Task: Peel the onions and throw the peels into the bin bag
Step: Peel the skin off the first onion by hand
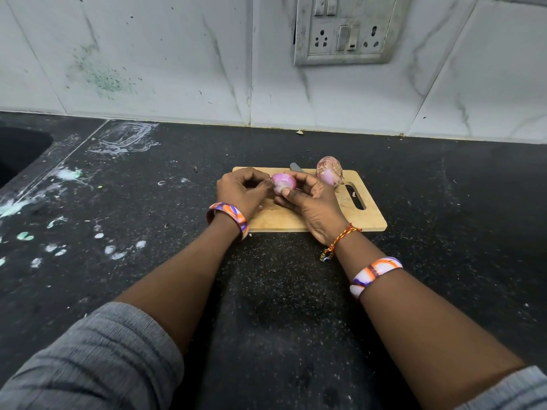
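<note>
A pink, partly peeled onion (282, 182) is held over the wooden cutting board (367, 216). My right hand (310, 202) grips it from the right, thumb on its lower side. My left hand (241, 189) has its fingers curled against the onion's left side, pinching at the skin. A second onion (329, 170), still in its dry papery skin, stands on the board's far right part. The tip of a knife blade (295, 166) shows on the board behind my hands. No bin bag is in view.
The board lies on a dark speckled counter (281, 291) with white and green smears at the left. A sink edge (17, 152) is at far left. A tiled wall with a socket panel (344, 31) rises behind.
</note>
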Available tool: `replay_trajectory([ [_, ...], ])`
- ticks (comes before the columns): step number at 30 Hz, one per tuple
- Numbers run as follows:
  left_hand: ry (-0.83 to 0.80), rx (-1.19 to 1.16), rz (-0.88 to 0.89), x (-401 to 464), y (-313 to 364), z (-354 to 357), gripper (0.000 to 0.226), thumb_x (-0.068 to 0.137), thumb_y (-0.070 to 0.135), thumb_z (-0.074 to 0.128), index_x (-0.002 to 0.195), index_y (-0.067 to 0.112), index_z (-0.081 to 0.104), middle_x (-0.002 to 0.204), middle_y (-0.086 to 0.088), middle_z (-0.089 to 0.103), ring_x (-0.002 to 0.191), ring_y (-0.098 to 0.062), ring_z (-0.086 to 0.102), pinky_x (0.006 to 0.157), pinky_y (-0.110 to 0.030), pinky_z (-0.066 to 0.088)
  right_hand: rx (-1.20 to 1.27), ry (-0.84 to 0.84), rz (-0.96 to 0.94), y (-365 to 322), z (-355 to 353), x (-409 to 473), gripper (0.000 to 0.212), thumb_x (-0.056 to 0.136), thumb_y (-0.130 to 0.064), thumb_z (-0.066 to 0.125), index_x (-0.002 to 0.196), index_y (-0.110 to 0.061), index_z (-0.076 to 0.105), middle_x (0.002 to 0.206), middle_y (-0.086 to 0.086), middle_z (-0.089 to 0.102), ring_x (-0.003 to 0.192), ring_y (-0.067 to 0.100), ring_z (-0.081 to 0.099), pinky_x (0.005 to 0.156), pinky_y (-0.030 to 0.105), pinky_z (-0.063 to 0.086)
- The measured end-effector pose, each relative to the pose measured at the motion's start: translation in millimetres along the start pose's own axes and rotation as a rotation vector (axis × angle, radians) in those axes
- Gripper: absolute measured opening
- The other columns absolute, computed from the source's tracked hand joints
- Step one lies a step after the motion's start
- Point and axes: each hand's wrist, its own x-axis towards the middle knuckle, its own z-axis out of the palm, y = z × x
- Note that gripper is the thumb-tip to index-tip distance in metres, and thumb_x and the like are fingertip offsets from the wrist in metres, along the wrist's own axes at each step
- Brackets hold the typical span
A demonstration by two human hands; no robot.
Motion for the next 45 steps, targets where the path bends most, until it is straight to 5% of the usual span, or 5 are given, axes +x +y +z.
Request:
replay_trajectory([
  [4,-0.213,-0.155,-0.065,2.0,-1.0,-0.4,0.033,0.071,0.005,0.073,0.100,0.017,0.061,0.100,-0.006,0.064,0.091,-0.018,0.064,0.084,-0.028,0.053,-0.087,0.007,-0.009,-2.3,5.7,-3.5,0.037,0.089,0.005,0.050,0.126,0.007,0.048,0.106,0.008,0.061,0.086,0.017,0.061,0.068,0.021,0.056],
  [10,-0.213,-0.261,-0.150,5.2,-0.9,-8.9,0.032,0.070,-0.006,0.070,0.094,0.012,0.059,0.092,-0.006,0.063,0.081,-0.013,0.063,0.061,-0.014,0.055,-1.652,0.146,-0.453,-20.7,-16.5,-19.0,0.034,0.093,-0.020,0.048,0.126,-0.020,0.056,0.120,0.007,0.063,0.108,0.028,0.056,0.085,0.038,0.045],
  [13,-0.291,-0.407,-0.231,8.7,-1.2,-12.2,0.021,0.086,0.001,0.055,0.102,0.012,0.058,0.097,-0.011,0.062,0.071,-0.015,0.069,0.060,-0.020,0.057,-1.949,0.231,-0.224,-22.4,-26.5,-30.4,0.032,0.093,-0.019,0.045,0.124,-0.014,0.052,0.117,0.013,0.058,0.111,0.033,0.051,0.086,0.042,0.044],
  [28,-0.394,-0.779,-0.390,9.5,-3.2,-4.1,0.019,0.085,0.004,0.048,0.102,0.001,0.056,0.080,-0.006,0.072,0.076,-0.018,0.070,0.074,-0.029,0.058,-0.347,-0.045,0.101,-31.7,-15.3,-21.9,0.014,0.096,-0.007,0.043,0.109,-0.009,0.047,0.065,0.004,0.051,0.033,0.005,0.043,0.030,0.016,0.033],
  [45,-0.273,-0.707,-0.294,1.6,-1.2,-4.0,0.021,0.086,-0.003,0.048,0.095,0.011,0.061,0.113,-0.016,0.053,0.097,-0.033,0.061,0.079,-0.036,0.056,-1.479,0.072,0.007,-26.6,-0.4,-7.5,0.026,0.089,-0.020,0.050,0.111,-0.016,0.064,0.107,0.012,0.066,0.095,0.032,0.063,0.081,0.038,0.052],
])
